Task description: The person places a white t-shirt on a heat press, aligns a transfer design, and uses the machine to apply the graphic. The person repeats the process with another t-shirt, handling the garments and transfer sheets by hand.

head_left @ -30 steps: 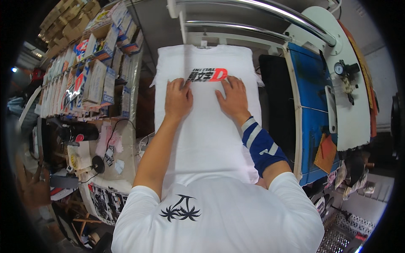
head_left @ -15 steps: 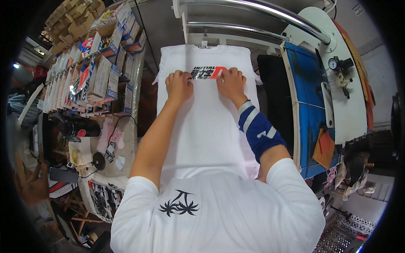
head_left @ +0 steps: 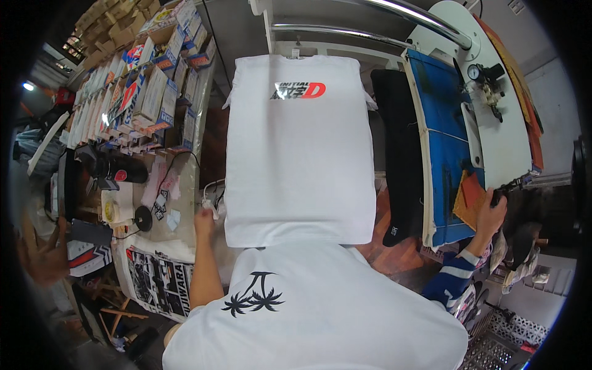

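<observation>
A white T-shirt [head_left: 302,166] lies flat in front of me, with a red and black print [head_left: 299,90] on its chest. Beside its lower left edge, my left hand [head_left: 206,222] is closed at a small white piece with a white cord [head_left: 210,205]; its exact kind is unclear. Far off to the right, my right hand [head_left: 491,214] is closed around the end of a dark, slim handled tool [head_left: 513,184], just past the blue board's lower corner. The fingers partly hide that tool.
Boxes with stacked printed packs [head_left: 145,102] fill the left table. Right of the shirt lie a folded black garment [head_left: 394,154] and a blue board [head_left: 441,142]. A pressure gauge [head_left: 474,73] sits on the white panel. Chrome bars [head_left: 345,32] cross behind the shirt.
Both hands have left the shirt's print. The left came back to the white corded piece; the right swung far right to the dark tool. The shirt's lower hem now shows in full.
</observation>
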### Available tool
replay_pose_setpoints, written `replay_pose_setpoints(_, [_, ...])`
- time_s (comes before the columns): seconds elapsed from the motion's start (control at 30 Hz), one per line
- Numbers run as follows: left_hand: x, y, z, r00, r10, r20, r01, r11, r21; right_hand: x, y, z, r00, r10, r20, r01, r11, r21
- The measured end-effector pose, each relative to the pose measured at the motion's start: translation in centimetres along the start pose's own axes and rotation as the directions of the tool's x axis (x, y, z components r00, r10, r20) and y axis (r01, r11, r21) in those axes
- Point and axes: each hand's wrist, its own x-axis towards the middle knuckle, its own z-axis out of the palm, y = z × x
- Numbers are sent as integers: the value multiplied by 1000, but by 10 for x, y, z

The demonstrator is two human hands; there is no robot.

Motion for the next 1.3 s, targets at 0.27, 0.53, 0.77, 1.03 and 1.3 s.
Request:
replay_pose_setpoints(0.27, [-155, -215, 53, 852, -155, 500, -29, 940, 340, 6, 16, 21, 994, -2, 107, 10, 997, -75])
replay_pose_setpoints(0.53, [-199, -256, 70, 823, -92, 560, -41, 975, 220, -21, -45, -36, 977, 7, 215, -11, 1000, 16])
replay_pose_setpoints(0.77, [-123, -264, 50, 916, -65, 397, 98, 993, -64, -98, -147, -48, 986, -166, -27, 164, 912, 377])
replay_pose_setpoints(1.03, [-123, -289, 20, 870, 16, 493, -246, 880, 406, -116, -237, -101, 922, -289, -257, 387, 691, 611])
replay_pose_setpoints(1.3, [-224, -292, 70, 793, -4, 610, -186, 950, 249, -146, -307, -124, 865, -385, -322, 502, 643, 578])
